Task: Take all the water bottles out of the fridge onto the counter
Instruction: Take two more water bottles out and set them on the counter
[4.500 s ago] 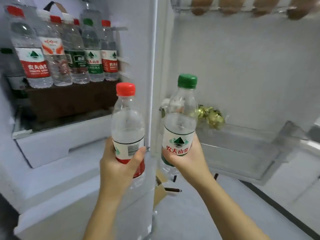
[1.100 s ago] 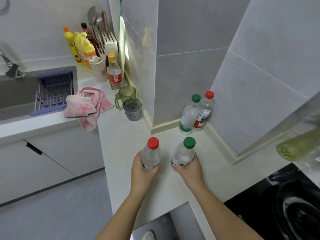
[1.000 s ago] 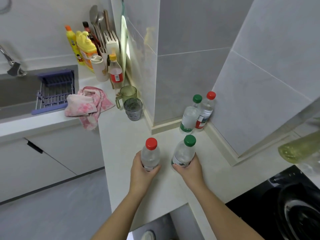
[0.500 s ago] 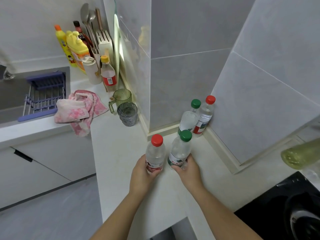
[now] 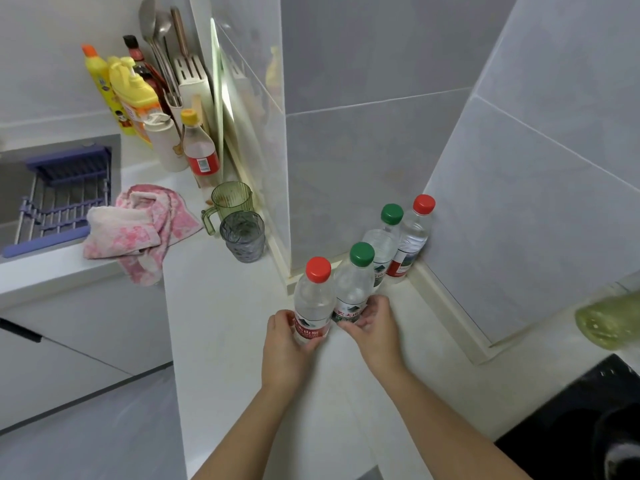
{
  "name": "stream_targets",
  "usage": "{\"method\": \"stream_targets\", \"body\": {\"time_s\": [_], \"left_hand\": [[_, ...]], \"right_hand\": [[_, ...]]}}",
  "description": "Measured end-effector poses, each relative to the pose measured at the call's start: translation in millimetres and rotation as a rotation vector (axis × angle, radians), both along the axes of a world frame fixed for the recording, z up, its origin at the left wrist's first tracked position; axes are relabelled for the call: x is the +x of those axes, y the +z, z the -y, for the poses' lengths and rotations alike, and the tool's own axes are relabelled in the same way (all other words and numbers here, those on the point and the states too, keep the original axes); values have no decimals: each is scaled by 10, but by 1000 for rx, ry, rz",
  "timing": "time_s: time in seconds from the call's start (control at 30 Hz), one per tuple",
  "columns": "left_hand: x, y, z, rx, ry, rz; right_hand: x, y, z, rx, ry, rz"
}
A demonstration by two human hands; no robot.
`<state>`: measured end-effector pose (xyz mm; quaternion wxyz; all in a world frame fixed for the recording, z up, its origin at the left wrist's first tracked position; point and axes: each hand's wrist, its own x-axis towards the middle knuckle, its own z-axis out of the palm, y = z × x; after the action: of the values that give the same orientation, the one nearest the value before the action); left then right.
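My left hand (image 5: pixel 284 344) grips a red-capped water bottle (image 5: pixel 313 299) that stands upright on the white counter (image 5: pixel 225 323). My right hand (image 5: pixel 372 325) holds a green-capped water bottle (image 5: pixel 353 289) pressed against it on the right. Just behind them, in the wall corner, stand another green-capped bottle (image 5: pixel 384 242) and another red-capped bottle (image 5: pixel 414 233), both upright and free. The fridge is out of view.
A grey glass (image 5: pixel 243 236) and a green mug (image 5: pixel 230 202) stand at the wall to the left. A pink towel (image 5: pixel 138 226) drapes over the counter edge by the sink rack (image 5: pixel 62 195). Cleaning bottles (image 5: pixel 131 88) line the back. A black hob (image 5: pixel 588 420) lies at right.
Both hands have carried the two bottles from the fridge to the counter, then slid them forward and together toward the two bottles in the corner.
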<state>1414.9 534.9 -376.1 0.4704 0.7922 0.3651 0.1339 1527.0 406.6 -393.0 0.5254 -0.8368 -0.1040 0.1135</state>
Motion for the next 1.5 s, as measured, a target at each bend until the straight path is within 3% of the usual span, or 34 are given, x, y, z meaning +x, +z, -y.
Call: {"method": "stream_targets", "body": {"time_s": [0.23,0.63,0.93,1.07,1.27,1.5], "left_hand": [[163,-39,-58,-68,60,-15],[418,-10,-143,-25,76,-46],[360,-46,-124,-24,59,-51],[293,-10,-45,-131,-162,48],[426,59,-156,-183,-471,111],[422,-78,-223,-169,-529,104]], "right_hand": [[153,9,-131,-11,-19,-1],[398,-45,-228,4,6,11],[345,-8,-115,0,-53,168],[308,38,16,-35,-194,151],[459,27,-17,-36,-116,6],[470,-32,-157,-15,-216,50]]}}
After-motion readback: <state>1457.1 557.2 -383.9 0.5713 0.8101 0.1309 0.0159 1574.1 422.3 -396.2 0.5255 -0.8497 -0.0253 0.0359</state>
